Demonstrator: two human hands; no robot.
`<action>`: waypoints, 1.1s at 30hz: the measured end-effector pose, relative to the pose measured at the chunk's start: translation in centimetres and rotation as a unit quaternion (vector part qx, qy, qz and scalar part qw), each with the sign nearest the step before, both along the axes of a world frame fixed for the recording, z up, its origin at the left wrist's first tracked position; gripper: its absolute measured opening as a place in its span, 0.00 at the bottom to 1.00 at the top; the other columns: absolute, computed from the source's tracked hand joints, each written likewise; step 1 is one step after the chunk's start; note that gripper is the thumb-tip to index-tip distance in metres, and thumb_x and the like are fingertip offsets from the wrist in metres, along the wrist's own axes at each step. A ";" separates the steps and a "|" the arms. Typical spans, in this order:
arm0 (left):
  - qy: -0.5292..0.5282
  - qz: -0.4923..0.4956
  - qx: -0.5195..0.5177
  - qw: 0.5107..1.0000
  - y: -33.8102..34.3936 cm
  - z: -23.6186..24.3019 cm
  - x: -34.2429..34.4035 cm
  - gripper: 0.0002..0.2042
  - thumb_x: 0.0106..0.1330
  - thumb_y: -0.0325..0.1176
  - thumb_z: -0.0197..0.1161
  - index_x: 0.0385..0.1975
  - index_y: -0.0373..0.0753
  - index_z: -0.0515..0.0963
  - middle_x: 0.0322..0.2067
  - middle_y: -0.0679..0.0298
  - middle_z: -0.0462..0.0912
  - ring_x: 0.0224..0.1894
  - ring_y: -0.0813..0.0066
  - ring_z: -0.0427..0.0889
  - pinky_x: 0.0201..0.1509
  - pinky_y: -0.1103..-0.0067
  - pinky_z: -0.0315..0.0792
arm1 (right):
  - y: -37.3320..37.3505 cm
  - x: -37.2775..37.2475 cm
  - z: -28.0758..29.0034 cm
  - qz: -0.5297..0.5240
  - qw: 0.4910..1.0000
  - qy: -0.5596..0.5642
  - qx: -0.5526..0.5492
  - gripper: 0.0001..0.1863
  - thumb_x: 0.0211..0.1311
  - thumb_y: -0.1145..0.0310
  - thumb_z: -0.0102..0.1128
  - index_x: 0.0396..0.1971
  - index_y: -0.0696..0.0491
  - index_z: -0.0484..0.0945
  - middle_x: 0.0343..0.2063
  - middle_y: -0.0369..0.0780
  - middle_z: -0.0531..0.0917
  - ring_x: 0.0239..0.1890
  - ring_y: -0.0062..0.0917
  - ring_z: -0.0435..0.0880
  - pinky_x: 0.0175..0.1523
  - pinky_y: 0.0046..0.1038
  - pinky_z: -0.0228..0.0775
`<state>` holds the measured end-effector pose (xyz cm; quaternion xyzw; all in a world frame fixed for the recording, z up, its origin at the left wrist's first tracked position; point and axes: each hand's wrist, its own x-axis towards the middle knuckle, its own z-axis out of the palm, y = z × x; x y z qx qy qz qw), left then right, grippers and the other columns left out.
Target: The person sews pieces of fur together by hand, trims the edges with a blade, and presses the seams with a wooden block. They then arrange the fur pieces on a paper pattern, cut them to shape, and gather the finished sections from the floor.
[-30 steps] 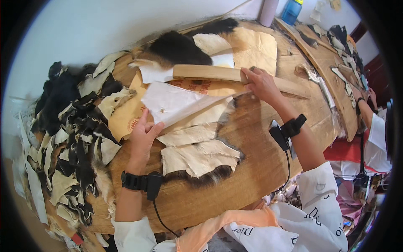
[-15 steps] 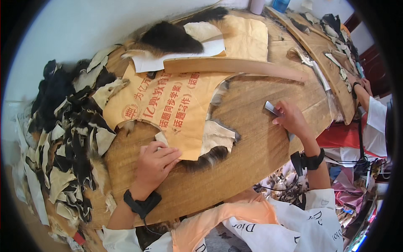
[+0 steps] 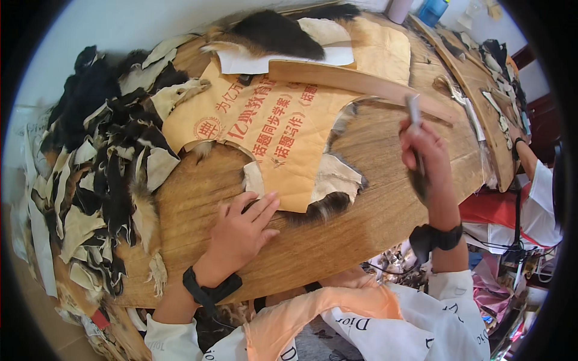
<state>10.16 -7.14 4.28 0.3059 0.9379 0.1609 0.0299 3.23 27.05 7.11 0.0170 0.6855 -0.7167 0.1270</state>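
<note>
A tan paper pattern (image 3: 241, 129) with red print lies on top of a fur pelt. The pelt's pale skin side (image 3: 338, 180) and dark fur edge (image 3: 328, 207) stick out from under its lower right. My left hand (image 3: 244, 231) rests palm down at the pattern's lower tip, fingers stretched out and a little apart, holding nothing. Raised over the board on the right, my right hand (image 3: 424, 147) is closed round a slim metal knife (image 3: 413, 108). Its narrow end points up and away; a darker, wider part shows below the fist.
A curved wooden strip (image 3: 361, 88) lies across the pattern's far side. Beyond it are black fur (image 3: 280, 33) and white paper (image 3: 253, 60). Fur scraps (image 3: 108, 180) heap up on the left. At right, behind a wooden bar (image 3: 463, 78), another person's arm (image 3: 527, 157) reaches in.
My right hand has lifted the knife and turned it upright. My left hand's fingers have spread at the pattern's tip. The whole view has shifted slightly.
</note>
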 end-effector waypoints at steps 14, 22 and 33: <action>-0.062 0.044 0.227 0.971 -2.9 -1.0 -2.3 0.13 0.51 0.27 0.62 0.37 0.34 0.76 0.42 0.60 0.76 0.45 0.60 0.72 0.45 0.73 0.69 | -19.1 1.6 -5.0 -0.002 0.987 0.106 0.118 0.12 0.60 0.69 0.44 0.35 0.58 0.76 0.22 0.34 0.76 0.25 0.17 0.71 0.33 0.21 0.64; 0.084 -0.040 0.143 0.985 -2.4 -2.6 -3.4 0.07 0.51 0.25 0.59 0.30 0.33 0.75 0.30 0.62 0.71 0.34 0.64 0.71 0.36 0.73 0.70 | -20.3 2.5 -5.9 -0.032 0.959 0.196 0.201 0.09 0.57 0.69 0.48 0.32 0.57 0.75 0.20 0.47 0.78 0.25 0.41 0.78 0.31 0.34 0.68; 0.006 0.012 0.225 0.974 -1.9 -3.3 -5.0 0.07 0.49 0.19 0.56 0.28 0.33 0.76 0.24 0.57 0.74 0.28 0.61 0.74 0.32 0.74 0.69 | -20.0 3.5 -6.7 -0.036 0.928 0.297 0.222 0.06 0.54 0.72 0.48 0.29 0.56 0.73 0.17 0.44 0.73 0.21 0.37 0.73 0.27 0.32 0.64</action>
